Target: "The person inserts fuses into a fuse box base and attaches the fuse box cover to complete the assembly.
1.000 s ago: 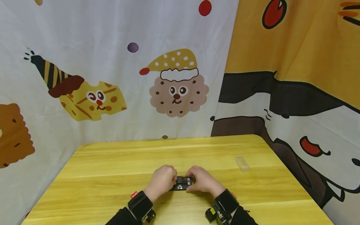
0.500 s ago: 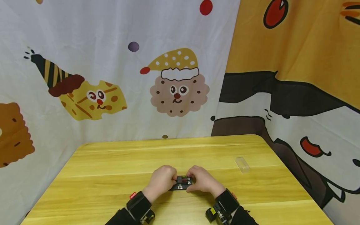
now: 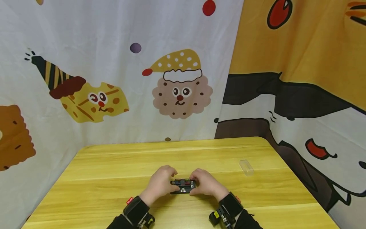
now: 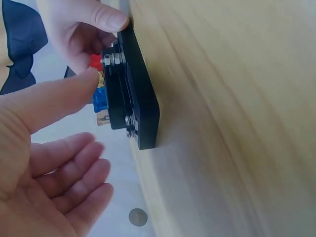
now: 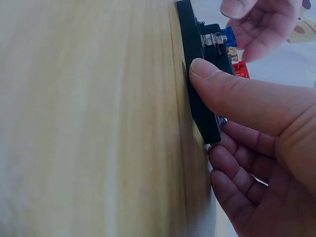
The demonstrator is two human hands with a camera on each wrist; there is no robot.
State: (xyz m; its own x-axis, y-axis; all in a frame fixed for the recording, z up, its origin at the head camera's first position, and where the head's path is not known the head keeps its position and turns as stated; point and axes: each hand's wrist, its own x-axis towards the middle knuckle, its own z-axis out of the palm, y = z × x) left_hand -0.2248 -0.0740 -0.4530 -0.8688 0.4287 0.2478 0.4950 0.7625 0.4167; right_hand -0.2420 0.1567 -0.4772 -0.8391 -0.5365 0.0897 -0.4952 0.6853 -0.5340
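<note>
A black fuse block (image 3: 183, 190) lies on the wooden table in front of me in the head view. Metal nuts and bolts stand on its base, and a red blade fuse (image 4: 96, 61) and a blue blade fuse (image 4: 100, 99) show on it in the left wrist view, with a yellow and a tan one. My right hand (image 3: 207, 183) grips the block's right end, its thumb pressed against the near edge. At the left end, my left hand (image 3: 160, 182) is spread around the block, thumb apart from fingers. Whether that thumb touches a fuse I cannot tell.
A clear plastic cover (image 3: 246, 168) lies on the table (image 3: 114, 165) to the right, beyond my right hand. Behind the table's far edge hangs a printed curtain (image 3: 108, 41). Black camera straps sit on both wrists.
My left hand has let go of the block's left end, its fingers lifting and spreading away to the left, so more of the block shows. The right hand and the block have stayed put.
</note>
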